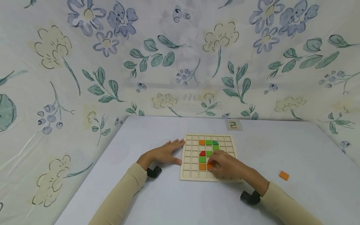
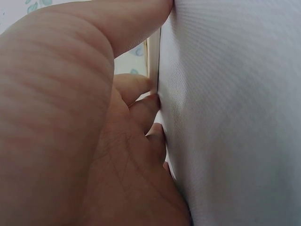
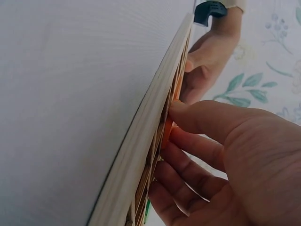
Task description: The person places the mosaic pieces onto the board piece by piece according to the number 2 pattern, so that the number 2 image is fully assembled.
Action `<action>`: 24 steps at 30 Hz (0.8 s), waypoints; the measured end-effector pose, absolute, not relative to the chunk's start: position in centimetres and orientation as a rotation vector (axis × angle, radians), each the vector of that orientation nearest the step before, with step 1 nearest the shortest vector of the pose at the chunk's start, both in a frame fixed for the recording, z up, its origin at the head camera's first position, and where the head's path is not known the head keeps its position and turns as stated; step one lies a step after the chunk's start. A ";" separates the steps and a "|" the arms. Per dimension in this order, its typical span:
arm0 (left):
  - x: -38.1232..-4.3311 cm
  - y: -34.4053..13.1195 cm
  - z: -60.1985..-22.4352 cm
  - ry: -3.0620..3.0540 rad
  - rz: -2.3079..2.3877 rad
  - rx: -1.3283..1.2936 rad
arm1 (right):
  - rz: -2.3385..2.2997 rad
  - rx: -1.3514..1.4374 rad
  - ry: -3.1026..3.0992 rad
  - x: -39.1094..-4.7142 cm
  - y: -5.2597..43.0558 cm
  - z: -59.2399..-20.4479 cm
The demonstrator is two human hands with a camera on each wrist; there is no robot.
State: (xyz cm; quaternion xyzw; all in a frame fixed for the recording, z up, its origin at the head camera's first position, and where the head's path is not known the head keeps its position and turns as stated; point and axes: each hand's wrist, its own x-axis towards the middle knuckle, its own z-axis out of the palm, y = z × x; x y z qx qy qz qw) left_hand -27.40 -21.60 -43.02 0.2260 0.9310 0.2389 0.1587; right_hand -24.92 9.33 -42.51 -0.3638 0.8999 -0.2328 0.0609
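Observation:
A wooden grid board [image 1: 186, 175] lies on the white table. Its cells hold several coloured tiles: an orange tile [image 1: 202, 142], a green tile [image 1: 208, 142] and a dark green rounded tile [image 1: 215, 142] along the top, with a red rounded tile [image 1: 202, 153] lower down. Between thumb and fingertips, my right hand [image 1: 225, 164] pinches an orange square tile [image 3: 166, 133] at the board's lower middle, right of another orange tile [image 1: 202, 167]. My left hand [image 1: 164, 153] rests by the board's left edge, fingers extended and thumb touching that edge. The right hand covers some cells.
A loose orange tile [image 1: 284, 175] lies on the table to the right. Behind the board is a small gridded card [image 1: 233, 125] with a tile pattern shaped like a 2. A flowered cloth [image 1: 180, 62] hangs behind the table [image 1: 157, 200].

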 end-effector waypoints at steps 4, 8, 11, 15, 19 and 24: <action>-27.4 -21.6 -43.0 2.662 0.680 0.654 | -0.707 -1.071 2.711 -24.9 9.3 -42.4; -27.5 -21.6 -43.1 2.658 0.680 0.660 | -0.713 -1.054 2.710 -24.7 9.2 -42.3; -27.6 -21.6 -43.1 2.656 0.675 0.664 | -0.714 -1.041 2.714 -24.7 9.2 -42.3; -27.5 -21.6 -43.1 2.656 0.681 0.665 | -0.704 -1.033 2.719 -24.7 9.2 -42.3; -27.5 -21.5 -43.2 2.658 0.683 0.661 | -0.693 -1.037 2.710 -24.8 9.2 -42.3; -27.6 -21.6 -43.2 2.661 0.674 0.657 | -0.722 -1.094 2.700 -24.9 9.7 -42.0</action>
